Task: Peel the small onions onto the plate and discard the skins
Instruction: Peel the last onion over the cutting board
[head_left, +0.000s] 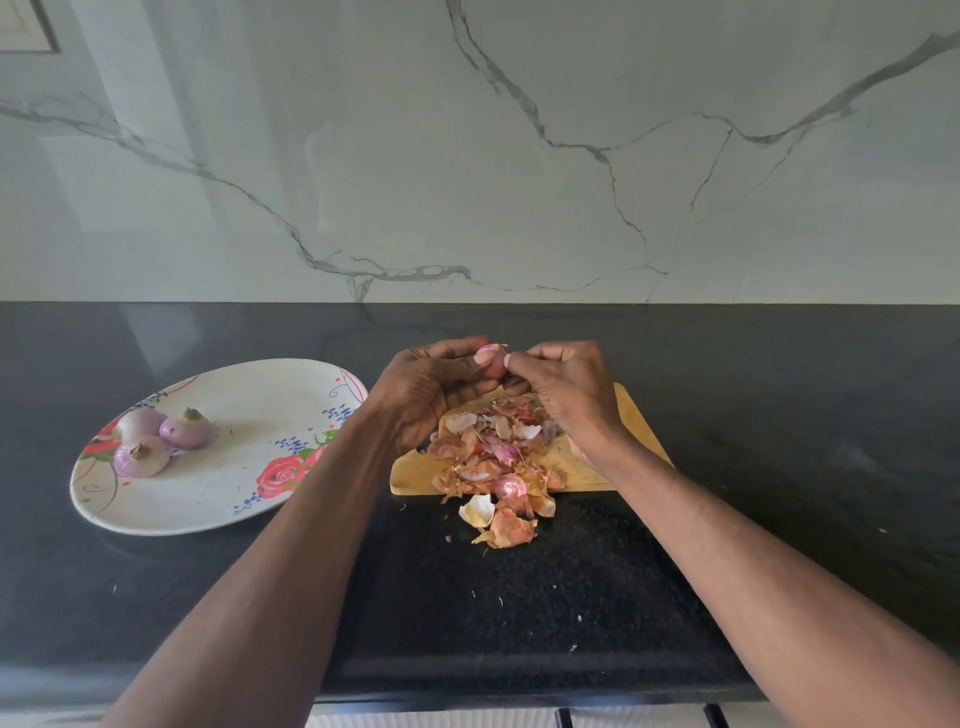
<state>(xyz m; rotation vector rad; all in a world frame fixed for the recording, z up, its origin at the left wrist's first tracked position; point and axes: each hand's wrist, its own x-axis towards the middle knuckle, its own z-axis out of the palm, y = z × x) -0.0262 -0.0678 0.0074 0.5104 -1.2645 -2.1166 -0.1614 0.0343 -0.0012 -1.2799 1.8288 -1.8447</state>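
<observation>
Both arms reach forward above the cutting board (631, 415); the left hand (426, 384) cups a small onion (491, 358) while the right hand (563, 387) pinches its skin at the tip.

Polished black speckled stone countertop (519, 597); glossy veined marble-look backsplash (519, 156); matt wooden cutting board (636, 415); dry papery onion skins (498, 467); smooth floral plate (218, 499), possibly melamine.

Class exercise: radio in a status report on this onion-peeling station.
Left hand holds onion; right hand pinches its skin. Three peeled onions on plate. Skins piled on board, spilling onto counter.
</observation>
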